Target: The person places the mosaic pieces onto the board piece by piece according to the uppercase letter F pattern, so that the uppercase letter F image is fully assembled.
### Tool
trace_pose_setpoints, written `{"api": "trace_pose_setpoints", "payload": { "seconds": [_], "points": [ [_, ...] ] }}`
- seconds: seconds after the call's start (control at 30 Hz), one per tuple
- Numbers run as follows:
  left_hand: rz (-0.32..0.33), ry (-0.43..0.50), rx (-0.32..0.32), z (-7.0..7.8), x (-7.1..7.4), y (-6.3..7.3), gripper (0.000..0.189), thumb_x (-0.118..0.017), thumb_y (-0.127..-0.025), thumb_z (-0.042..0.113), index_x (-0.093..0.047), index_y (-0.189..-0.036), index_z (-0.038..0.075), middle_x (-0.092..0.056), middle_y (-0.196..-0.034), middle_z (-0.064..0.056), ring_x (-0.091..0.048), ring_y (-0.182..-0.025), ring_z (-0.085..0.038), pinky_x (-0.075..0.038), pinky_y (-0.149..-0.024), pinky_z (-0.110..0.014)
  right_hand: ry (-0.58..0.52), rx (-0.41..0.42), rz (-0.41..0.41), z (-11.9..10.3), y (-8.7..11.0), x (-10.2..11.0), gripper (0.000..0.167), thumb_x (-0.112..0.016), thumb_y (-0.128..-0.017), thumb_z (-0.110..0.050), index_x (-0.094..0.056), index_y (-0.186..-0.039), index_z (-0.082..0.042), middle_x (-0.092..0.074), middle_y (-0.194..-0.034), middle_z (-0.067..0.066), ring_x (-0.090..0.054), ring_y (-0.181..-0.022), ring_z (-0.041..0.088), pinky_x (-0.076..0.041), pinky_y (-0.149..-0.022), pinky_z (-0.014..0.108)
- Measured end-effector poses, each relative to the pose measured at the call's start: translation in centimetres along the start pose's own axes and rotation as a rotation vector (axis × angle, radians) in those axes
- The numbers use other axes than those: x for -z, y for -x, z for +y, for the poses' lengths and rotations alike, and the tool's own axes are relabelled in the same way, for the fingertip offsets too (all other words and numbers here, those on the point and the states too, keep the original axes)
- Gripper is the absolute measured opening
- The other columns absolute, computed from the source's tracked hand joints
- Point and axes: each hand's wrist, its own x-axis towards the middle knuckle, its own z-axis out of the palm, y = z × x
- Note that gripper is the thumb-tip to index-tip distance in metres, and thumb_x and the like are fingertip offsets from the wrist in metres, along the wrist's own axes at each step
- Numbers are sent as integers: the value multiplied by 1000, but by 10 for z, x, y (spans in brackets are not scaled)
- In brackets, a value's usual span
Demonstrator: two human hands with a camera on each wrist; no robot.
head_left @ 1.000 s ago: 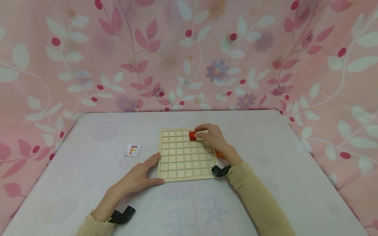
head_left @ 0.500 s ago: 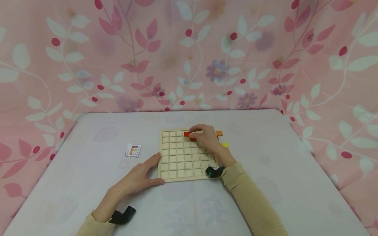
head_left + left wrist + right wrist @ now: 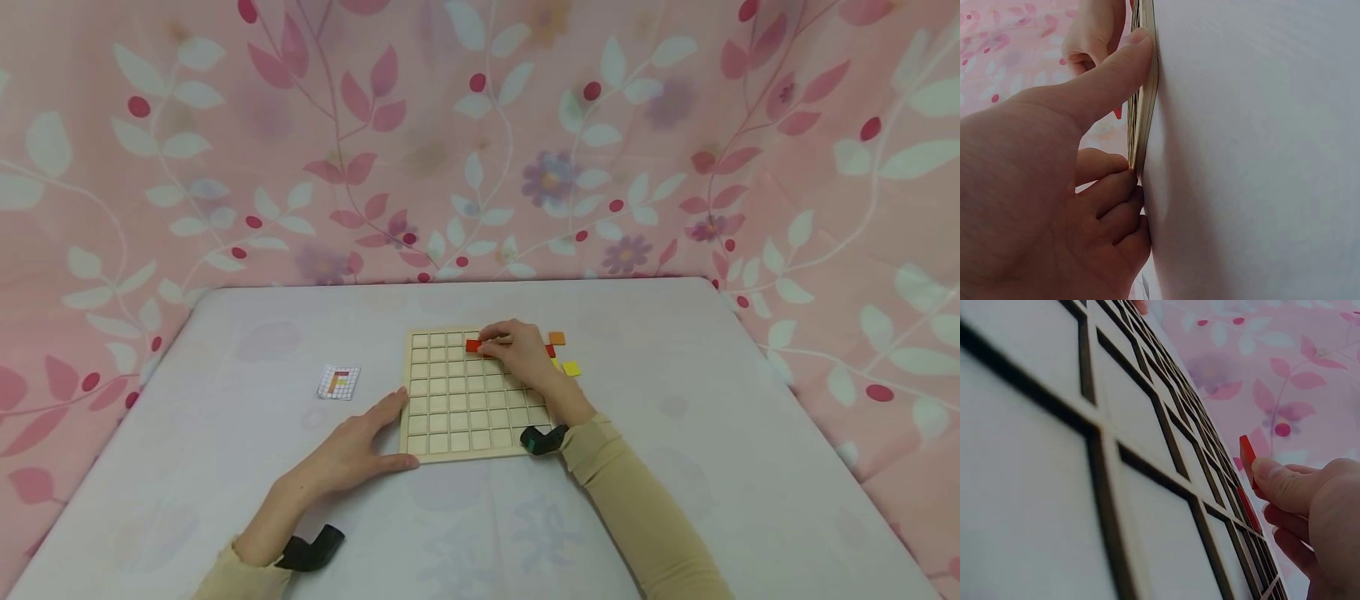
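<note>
A pale wooden board (image 3: 459, 417) with a raised grid of squares lies on the table. At its near left corner my left hand (image 3: 341, 454) holds it, thumb on the near edge and fingers along the left edge. My right hand (image 3: 521, 354) is over the board's far side. Between its thumb and fingertip it pinches a red tile (image 3: 1247, 453), tilted up on edge in the right wrist view. Just below that, a second red tile (image 3: 1249, 509) sits in the grid, largely covered by the fingers in the head view.
Beyond the board's right edge lie an orange tile (image 3: 557, 338), a red tile (image 3: 551, 351) and a yellow tile (image 3: 572, 368), partly beside my right wrist. A small card (image 3: 339, 382) with a coloured grid pattern lies left of the board.
My right hand has moved left along the far row, then slightly down, with a red tile pinched. Loose tiles at the right have come into sight. The left hand stays put.
</note>
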Motion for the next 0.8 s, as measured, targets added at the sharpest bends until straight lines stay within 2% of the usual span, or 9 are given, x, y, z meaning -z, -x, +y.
{"api": "trace_pose_setpoints", "payload": {
  "seconds": [0.2,0.47,0.8],
  "points": [
    [2,-4,-5,-1,-1,0,105,-80,-79,54,-27,-159,12,-26,-165,-3,-27,-151,-28,-31,-117,-53,40,35,-14,3,2,-2,23,-77,-88,-19,-75,-109,-9,-71,-111,8,-71,-103,21,-55,-93,35],
    [-1,-3,-1,-1,-1,0,105,-79,-79,55,-26,-159,13,-26,-165,-3,-27,-151,-28,-31,-117,-53,58,72,-18,7,1,-5,24,-76,-89,-17,-74,-110,-6,-70,-110,10,-71,-101,22,-57,-88,31],
    [1,-6,-1,-1,-1,0,105,-80,-79,54,-27,-159,13,-27,-165,-3,-28,-150,-27,-31,-117,-52,109,52,-26,4,1,-4,24,-76,-89,-19,-75,-111,-10,-70,-109,7,-68,-105,21,-56,-89,33]
  ]
}}
